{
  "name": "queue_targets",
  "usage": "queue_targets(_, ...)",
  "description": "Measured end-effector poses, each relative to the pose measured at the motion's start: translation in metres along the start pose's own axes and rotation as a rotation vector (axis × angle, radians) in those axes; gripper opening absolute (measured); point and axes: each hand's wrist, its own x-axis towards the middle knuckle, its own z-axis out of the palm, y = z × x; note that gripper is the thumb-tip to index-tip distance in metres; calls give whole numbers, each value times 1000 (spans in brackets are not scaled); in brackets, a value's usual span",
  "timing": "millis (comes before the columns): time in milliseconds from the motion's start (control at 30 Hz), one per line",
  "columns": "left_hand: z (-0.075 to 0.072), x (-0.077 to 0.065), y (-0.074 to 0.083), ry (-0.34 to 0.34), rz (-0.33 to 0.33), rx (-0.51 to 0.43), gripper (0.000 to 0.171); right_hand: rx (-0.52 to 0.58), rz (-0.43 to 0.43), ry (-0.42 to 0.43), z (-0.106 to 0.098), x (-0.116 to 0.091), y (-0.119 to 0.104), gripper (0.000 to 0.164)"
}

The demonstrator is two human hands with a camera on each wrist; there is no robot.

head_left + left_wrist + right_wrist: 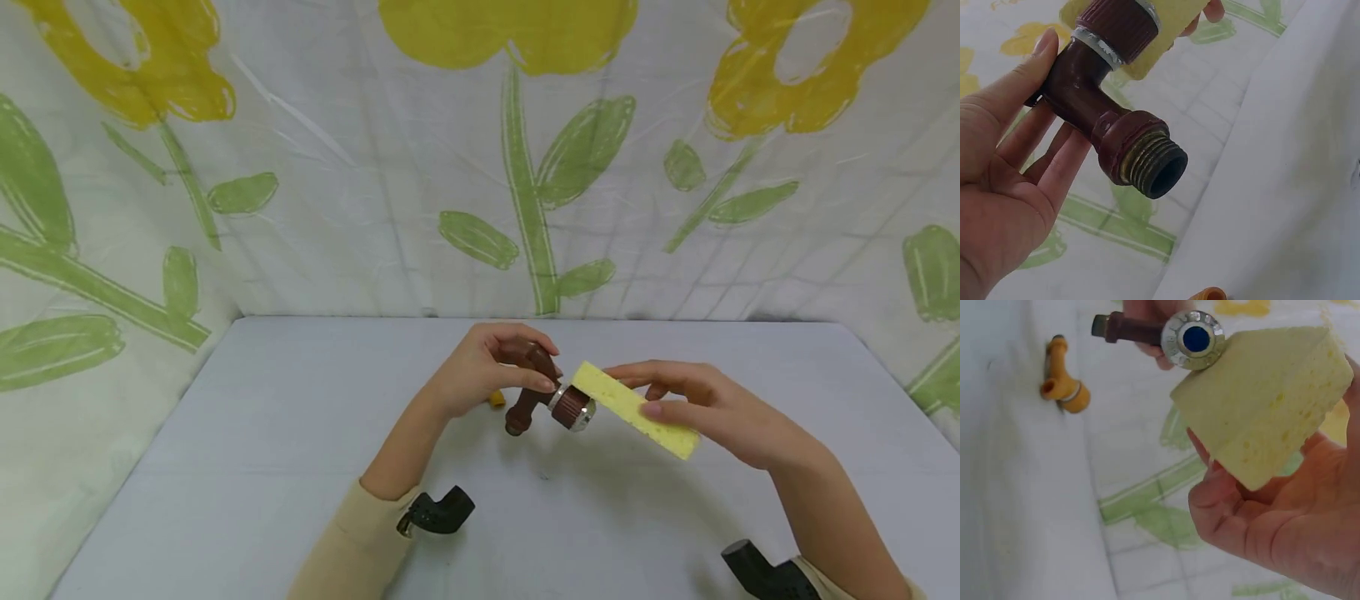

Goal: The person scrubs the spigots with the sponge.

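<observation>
In the head view my left hand (480, 371) pinches a dark brown tap (522, 410) between thumb and fingers, above the table. The tap's ribbed knob (1124, 30) has silver rims, and its threaded brass end (1159, 164) points away from the palm. A silver end face with a blue centre shows in the right wrist view. My right hand (723, 412) grips a pale yellow sponge (637, 412), thumb on one side and fingers on the other. The sponge (1260, 406) lies against the knob's edge, partly covering it in the head view.
An orange tap (1063, 387) lies on the white table (247, 467) behind the left hand, mostly hidden in the head view. A white sheet (322, 208) with yellow flowers and green leaves hangs behind the table. Black wrist devices (442, 510) sit at both cuffs.
</observation>
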Motion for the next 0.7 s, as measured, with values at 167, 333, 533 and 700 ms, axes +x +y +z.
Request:
queue_targets(167, 0, 1, 1, 2, -2, 27, 29, -112, 43, 74, 4, 1, -4, 38)
queue_targets(333, 1, 0, 3, 32, -19, 73, 28, -170, 44, 114, 8, 0, -7, 40)
queue_targets(533, 2, 0, 5, 53, -43, 103, 27, -274, 0, 215, 14, -1, -11, 43)
queue_targets(700, 3, 1, 5, 93, -56, 136, 26, -321, -37, 224, 17, -2, -14, 48)
